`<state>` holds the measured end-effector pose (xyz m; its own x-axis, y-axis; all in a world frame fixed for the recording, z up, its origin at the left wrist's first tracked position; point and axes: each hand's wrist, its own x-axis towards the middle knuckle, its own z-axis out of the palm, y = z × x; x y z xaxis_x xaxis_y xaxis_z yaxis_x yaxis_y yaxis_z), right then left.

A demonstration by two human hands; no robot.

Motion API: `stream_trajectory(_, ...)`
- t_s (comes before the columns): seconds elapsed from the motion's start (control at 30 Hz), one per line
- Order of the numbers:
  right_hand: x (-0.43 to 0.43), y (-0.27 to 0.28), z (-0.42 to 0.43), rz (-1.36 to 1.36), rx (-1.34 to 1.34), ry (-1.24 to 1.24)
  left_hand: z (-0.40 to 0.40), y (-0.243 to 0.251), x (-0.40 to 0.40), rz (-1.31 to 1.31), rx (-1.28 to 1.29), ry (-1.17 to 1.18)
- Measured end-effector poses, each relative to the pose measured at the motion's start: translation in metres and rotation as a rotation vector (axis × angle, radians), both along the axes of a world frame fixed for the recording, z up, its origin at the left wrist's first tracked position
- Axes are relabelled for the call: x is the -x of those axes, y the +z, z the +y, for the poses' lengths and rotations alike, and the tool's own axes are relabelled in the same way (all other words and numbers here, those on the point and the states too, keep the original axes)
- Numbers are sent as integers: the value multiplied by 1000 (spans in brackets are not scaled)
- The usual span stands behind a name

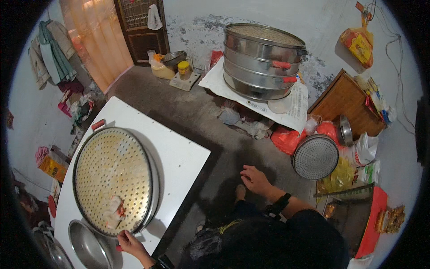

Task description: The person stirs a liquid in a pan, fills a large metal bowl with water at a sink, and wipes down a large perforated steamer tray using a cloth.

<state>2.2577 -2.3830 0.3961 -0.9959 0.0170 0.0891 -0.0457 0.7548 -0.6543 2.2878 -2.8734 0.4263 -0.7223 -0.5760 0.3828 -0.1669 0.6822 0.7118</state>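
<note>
A round perforated metal steamer tier [111, 168] rests on a white tabletop [181, 158]. A few pieces of torn, pale food with a reddish filling [115, 212], perhaps bun or dough, lie near its front edge. My left hand [132, 247] is at that front rim, its fingers curled round what appears to be the red-wrapped handle, mostly hidden by the hand. Opposite, at the far rim, a matching red handle [98, 125] is in plain sight. My right hand [257, 181] hangs over the floor beside the table, holding nothing, fingers loosely bent and apart.
A steel bowl [89, 245] sits by the steamer tier. Across the floor, stacked steamer tiers [262, 64] stand on a sheet-covered support [242, 97]. A perforated round plate [315, 157] leans among red bags [287, 138]. A jar [184, 70] stands on a scale [184, 82].
</note>
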Motion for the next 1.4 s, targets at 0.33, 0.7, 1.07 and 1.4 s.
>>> stream_trajectory(0.33,95,-11,141,-121,-56,79,158,-16,93,-148,-269,-11)
stream_trajectory(0.7,168,-33,142,-41,-131,302,73,2,132,-546,425,489)
stream_trajectory(1.07,252,-14,72,-76,-19,576,8,16,120,-503,269,542)
stream_trajectory(1.4,279,76,-166,-88,438,1265,59,95,66,481,-799,301)
